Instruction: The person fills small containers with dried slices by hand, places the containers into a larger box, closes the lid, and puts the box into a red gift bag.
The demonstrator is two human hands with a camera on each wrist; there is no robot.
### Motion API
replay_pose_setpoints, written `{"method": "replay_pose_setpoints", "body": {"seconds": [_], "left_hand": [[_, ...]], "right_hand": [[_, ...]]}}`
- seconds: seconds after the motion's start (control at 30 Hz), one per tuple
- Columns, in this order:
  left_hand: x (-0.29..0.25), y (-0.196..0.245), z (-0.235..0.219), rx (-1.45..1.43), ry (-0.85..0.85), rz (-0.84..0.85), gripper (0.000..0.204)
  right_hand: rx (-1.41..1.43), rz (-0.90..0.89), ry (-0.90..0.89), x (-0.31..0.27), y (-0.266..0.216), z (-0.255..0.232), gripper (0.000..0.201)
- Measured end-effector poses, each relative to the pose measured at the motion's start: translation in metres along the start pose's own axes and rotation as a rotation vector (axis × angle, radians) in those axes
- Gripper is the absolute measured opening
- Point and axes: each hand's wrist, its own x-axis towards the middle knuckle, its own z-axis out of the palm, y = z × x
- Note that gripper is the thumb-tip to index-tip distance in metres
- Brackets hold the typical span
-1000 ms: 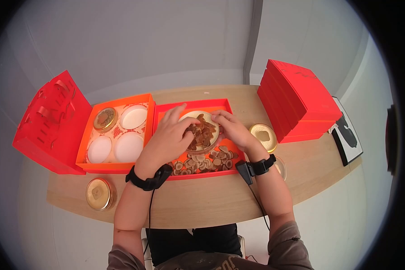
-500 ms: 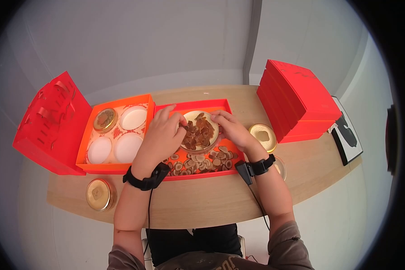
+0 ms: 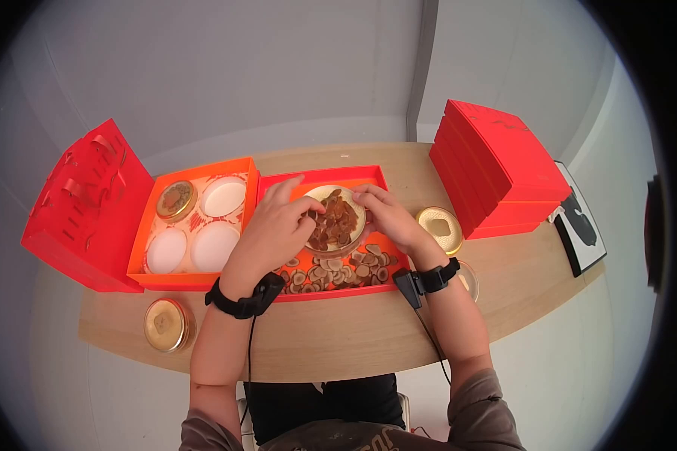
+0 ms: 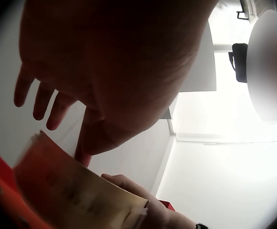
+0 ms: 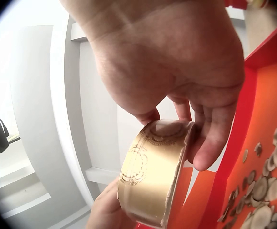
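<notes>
My right hand (image 3: 391,218) grips a round gold-sided tub (image 5: 148,167) by its rim, thumb and fingers on either side of the wall. Brown dried slices (image 3: 335,225) lie heaped inside the tub. My left hand (image 3: 274,229) reaches over the left rim, index finger and thumb at the slices, while its other fingers stretch out straight in the left wrist view. The tub wall hides those two fingertips there. Below the tub, a red tray with an orange inside (image 3: 387,246) holds many pale, dark-rimmed dried slices (image 3: 338,275).
At left, an orange box (image 3: 250,218) holds one filled jar (image 3: 177,201) and several round white recesses. A red bag (image 3: 75,210) stands beside it. Gold-topped jars (image 3: 165,323) sit left and right on the wooden table (image 3: 316,338). Stacked red boxes (image 3: 496,173) stand at right.
My left index finger and thumb drew back from the heap to the tub's left rim, then the index finger reached in over the slices again. My right hand and the tub stayed put.
</notes>
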Motion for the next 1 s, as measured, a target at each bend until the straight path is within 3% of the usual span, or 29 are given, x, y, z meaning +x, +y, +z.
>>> {"method": "replay_pose_setpoints", "body": {"seconds": [0.6, 1.0], "left_hand": [[0.0006, -0.0030, 0.0048, 0.040, 0.067, -0.055, 0.032], [-0.0002, -0.0004, 0.0035, 0.022, 0.009, -0.042, 0.034]], "right_hand": [[-0.008, 0.002, 0.003, -0.0005, -0.0005, -0.0003, 0.034], [-0.003, 0.011, -0.006, 0.0008, 0.0019, -0.0018, 0.036]]}}
